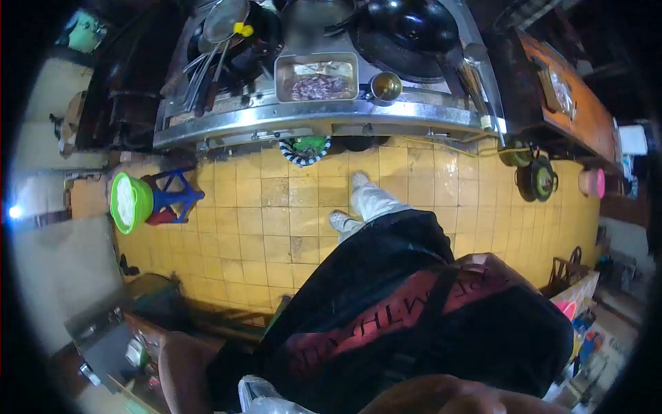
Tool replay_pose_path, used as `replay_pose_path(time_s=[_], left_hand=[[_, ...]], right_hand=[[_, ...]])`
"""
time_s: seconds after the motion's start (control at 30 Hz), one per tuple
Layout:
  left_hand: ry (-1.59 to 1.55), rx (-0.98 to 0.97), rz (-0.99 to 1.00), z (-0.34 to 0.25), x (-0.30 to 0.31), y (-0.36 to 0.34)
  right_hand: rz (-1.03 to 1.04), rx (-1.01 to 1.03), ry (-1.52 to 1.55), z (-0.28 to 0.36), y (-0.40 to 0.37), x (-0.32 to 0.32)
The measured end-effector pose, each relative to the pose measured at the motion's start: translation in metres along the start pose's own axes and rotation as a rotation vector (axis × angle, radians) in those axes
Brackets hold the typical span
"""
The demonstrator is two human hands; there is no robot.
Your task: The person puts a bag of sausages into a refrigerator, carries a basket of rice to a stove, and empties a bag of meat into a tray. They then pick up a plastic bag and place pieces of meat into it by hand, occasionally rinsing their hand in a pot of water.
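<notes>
Only part of my right hand (477,262) shows, at the right side of my dark shirt (386,297). It appears to rest against my body; its fingers are mostly hidden and I cannot make out anything in it. My left arm (183,369) comes in at the lower left, but its hand is outside the picture. Clear plastic (261,395) shows at the bottom edge; what holds it is hidden. Ahead, on the stove's front, a rectangular metal tray (277,81) contains purplish chopped pieces. Beside it stands a small metal cup (385,87) with yellowish liquid.
Woks (414,27) and a strainer (224,21) sit on the stove (310,119). A striped-rim basket (288,157) is below its edge. Leftward, a green basin (143,200) rests on a blue stool (178,194). Dark green pots (536,181) stand on yellow floor tiles (276,214), right.
</notes>
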State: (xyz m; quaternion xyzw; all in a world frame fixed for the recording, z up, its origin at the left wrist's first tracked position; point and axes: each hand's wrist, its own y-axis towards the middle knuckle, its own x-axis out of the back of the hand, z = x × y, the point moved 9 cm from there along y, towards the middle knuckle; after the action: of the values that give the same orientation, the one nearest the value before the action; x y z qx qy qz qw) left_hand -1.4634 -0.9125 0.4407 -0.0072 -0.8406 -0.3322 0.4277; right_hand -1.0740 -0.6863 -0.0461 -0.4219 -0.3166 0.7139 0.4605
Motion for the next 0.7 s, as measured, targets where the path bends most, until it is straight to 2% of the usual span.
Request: replay_pose_path(time_s=[0.33,0.7], left_hand=[[-0.142,-0.027,0.065,0.147,0.051,0.031],[-0.229,0.102,0.085,0.236,0.095,0.051]], right_hand=[[-0.019,-0.01,0.103,0.039,0.058,0.024],[-0.011,-0.028,0.151,0.084,0.092,0.062]])
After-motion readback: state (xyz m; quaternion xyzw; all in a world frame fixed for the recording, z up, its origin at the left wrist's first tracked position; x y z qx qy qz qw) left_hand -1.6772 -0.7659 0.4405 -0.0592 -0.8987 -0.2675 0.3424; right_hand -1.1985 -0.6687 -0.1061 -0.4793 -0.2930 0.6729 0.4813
